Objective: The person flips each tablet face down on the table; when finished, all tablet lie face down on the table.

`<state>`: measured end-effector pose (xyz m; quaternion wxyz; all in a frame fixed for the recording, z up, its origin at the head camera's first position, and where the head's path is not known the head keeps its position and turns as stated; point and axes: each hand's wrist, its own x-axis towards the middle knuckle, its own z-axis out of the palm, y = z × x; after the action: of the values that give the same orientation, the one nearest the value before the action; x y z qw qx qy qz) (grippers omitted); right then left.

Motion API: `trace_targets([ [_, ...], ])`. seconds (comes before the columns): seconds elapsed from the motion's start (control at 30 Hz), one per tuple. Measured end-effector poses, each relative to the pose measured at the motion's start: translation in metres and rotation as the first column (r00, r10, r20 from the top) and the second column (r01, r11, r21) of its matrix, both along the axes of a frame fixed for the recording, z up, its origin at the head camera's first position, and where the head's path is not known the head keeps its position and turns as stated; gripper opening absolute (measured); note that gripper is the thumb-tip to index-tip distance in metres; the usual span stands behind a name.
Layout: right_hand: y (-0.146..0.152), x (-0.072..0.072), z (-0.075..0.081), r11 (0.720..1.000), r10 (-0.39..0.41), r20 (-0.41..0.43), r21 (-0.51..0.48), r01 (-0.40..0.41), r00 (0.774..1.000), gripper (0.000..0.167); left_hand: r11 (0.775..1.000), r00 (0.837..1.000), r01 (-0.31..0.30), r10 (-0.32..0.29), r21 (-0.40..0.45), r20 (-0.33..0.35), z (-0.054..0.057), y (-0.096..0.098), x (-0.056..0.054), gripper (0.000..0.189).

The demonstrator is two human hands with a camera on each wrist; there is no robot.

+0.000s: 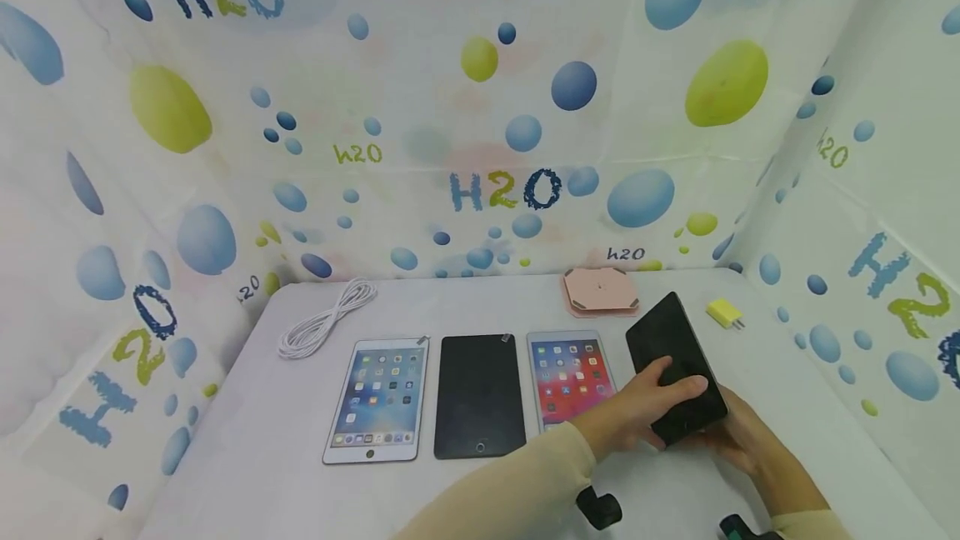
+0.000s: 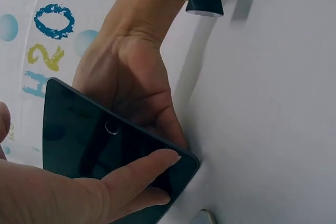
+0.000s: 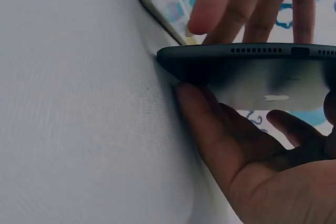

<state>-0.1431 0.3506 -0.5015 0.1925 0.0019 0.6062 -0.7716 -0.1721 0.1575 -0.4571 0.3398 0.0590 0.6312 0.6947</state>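
A black tablet (image 1: 663, 327) is tilted above the right side of the white table. My right hand (image 1: 738, 432) supports it from behind, its palm partly hidden by the tablet. In the right wrist view, fingers of the right hand (image 3: 247, 166) curl up against the tablet's back, below the edge (image 3: 262, 51) with speaker holes and a port. My left hand (image 1: 645, 402) reaches across, extended fingers on the dark screen. From the left wrist view, two fingers (image 2: 142, 174) of that hand lie over the glass, near the round home button (image 2: 112, 127).
Left of the hands lie a tablet with a red-and-blue screen (image 1: 570, 373), a dark-screened tablet (image 1: 480, 398) and a white tablet (image 1: 378, 398). Behind them are a coiled white cable (image 1: 322, 327), a pink plate-like item (image 1: 600, 290) and a yellow plug adapter (image 1: 723, 312).
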Motion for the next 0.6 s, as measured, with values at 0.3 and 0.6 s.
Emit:
trace_targets([
  [0.3, -0.021, -0.003, 0.007, 0.940, -0.101, -0.005, 0.327, 0.097, 0.995, 0.057, 0.998, 0.998, -0.027, 0.023, -0.056, -0.065, 0.001, 0.002, 0.005, 0.066],
  [0.6, -0.029, -0.003, 0.008, 0.903, -0.128, -0.018, 0.412, 0.123, 0.992, 0.074, 0.995, 0.996, -0.091, 0.092, 0.038, -0.019, -0.005, -0.003, 0.006, 0.063],
])
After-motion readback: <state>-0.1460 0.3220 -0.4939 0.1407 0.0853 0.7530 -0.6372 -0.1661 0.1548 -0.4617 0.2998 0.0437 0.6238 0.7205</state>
